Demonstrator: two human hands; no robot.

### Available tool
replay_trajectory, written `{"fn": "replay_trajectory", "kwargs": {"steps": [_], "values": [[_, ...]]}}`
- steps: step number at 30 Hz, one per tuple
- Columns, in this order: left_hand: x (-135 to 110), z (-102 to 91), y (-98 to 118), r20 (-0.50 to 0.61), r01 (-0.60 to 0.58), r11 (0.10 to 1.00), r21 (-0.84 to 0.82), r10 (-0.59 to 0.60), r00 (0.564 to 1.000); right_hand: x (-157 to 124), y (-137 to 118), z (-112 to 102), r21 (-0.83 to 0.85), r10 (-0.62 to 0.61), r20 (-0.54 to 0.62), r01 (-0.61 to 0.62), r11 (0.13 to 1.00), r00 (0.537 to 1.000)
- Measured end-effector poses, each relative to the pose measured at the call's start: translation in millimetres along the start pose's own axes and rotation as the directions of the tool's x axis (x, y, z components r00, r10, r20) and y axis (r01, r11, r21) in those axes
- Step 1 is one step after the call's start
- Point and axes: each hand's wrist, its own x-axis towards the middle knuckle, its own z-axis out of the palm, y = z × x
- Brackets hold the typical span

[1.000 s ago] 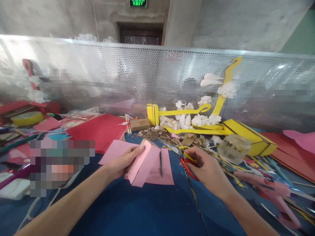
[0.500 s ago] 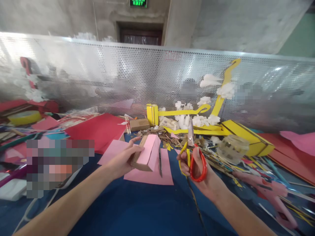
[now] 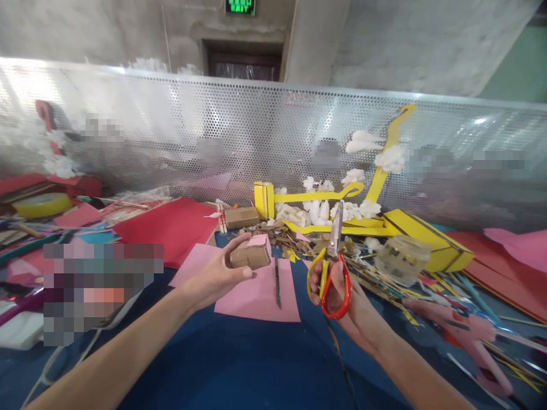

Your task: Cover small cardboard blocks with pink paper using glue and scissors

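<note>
My left hand (image 3: 216,276) is closed around a small brown cardboard box (image 3: 253,258), thumb on the near side and fingers at the back. A strip of pink paper (image 3: 258,241) covers part of its upper far side. Below the box, a pink paper sheet (image 3: 252,299) lies flat on the blue table, with a thin dark pen-like tool (image 3: 277,285) on it. In my right hand (image 3: 356,313) are scissors (image 3: 337,230) with one red and one yellow handle loop. Their blades point upward, look closed and touch no paper.
Right of my right hand lie a pink glue gun (image 3: 461,327) and a clear plastic jar (image 3: 403,259). Cardboard scraps (image 3: 294,242) and yellow paper models (image 3: 431,239) line the back before a perforated metal panel (image 3: 171,131). Red paper (image 3: 171,228) lies at left.
My left hand has turned the box, so its bare cardboard side now shows and the pink-covered face points away. The scissors have risen slightly and tilted a little to the right.
</note>
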Motion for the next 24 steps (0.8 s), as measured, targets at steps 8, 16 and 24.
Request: {"fn": "replay_trajectory", "kwargs": {"steps": [8,16,24], "values": [[3.1,5.1,-0.1,-0.101,-0.182,0.956,0.231,0.210,0.973,-5.1,2.7,-6.5,-0.115,0.040,0.070,-0.032,0.993,0.997],[5.3,1.3,2.0,-0.155,-0.142,0.772,0.620,0.298,0.942,-8.9,11.1,-15.8,-0.412,0.043,0.121,0.011,0.911,0.992],[6.0,-9.1,-4.3,0.087,-0.354,0.435,0.828,0.524,0.847,0.1,-2.2,-7.2,-0.730,-0.262,0.082,0.237,0.641,0.962]]}}
